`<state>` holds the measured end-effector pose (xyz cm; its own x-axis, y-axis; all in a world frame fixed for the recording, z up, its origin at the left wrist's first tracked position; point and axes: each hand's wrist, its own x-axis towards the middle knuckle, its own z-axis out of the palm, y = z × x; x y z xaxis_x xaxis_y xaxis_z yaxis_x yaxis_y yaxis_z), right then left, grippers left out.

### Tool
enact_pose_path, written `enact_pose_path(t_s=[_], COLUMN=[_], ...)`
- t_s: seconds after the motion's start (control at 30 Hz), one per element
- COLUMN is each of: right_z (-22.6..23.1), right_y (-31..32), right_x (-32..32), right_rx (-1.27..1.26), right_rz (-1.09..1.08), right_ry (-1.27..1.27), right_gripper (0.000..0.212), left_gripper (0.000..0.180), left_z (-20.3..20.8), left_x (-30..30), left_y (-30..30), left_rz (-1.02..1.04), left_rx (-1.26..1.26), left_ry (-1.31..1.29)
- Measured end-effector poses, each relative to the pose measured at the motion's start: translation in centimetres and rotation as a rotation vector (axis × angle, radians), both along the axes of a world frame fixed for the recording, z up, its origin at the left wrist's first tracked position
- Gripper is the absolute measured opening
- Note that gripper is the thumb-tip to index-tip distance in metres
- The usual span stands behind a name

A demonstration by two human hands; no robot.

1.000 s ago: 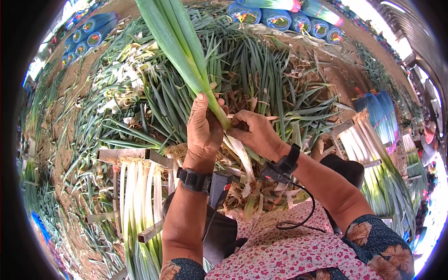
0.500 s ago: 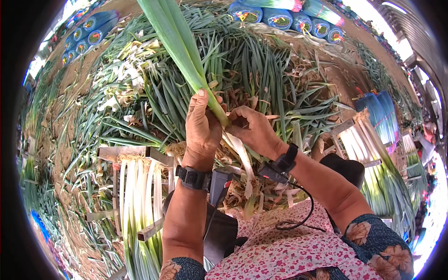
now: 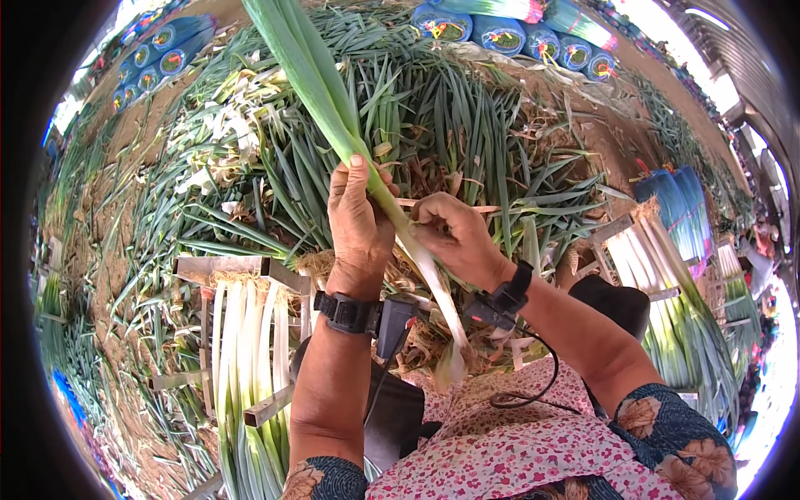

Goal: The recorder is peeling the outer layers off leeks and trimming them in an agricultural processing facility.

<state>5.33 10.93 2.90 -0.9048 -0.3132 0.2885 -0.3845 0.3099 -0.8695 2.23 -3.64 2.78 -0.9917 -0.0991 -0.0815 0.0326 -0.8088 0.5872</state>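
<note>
My left hand is wrapped round a long green onion, its thumb lying along the stalk. The green leaves rise to the upper left, and the pale lower end slants down toward my lap. Beside the stalk, my right hand is closed with its fingertips pinched together at the stalk's edge; what lies between them is hidden. Each wrist wears a black strap with a small device and a cable.
A metal rack holds white-stemmed onions at left; another onion bundle rests in a rack at right. Ahead spreads a heap of loose onions. Blue-wrapped bundles lie behind it. A flowered apron covers my lap.
My right hand has shifted slightly right, off the front of the stalk, so more of the pale stem shows. My left hand keeps its hold, nearly unmoved.
</note>
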Motion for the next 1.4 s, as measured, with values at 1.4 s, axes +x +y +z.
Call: enact_pose_path(t_s=[1.4], right_z=[2.6], right_y=[-1.6], right_x=[0.0], right_rx=[0.222], right_rz=[-0.065], right_ry=[-0.052], right_gripper=[0.022], left_gripper=[0.056], left_z=[1.6], left_x=[-0.4], left_y=[-0.9], left_rz=[0.054], left_rx=[-0.058], left_ry=[0.185])
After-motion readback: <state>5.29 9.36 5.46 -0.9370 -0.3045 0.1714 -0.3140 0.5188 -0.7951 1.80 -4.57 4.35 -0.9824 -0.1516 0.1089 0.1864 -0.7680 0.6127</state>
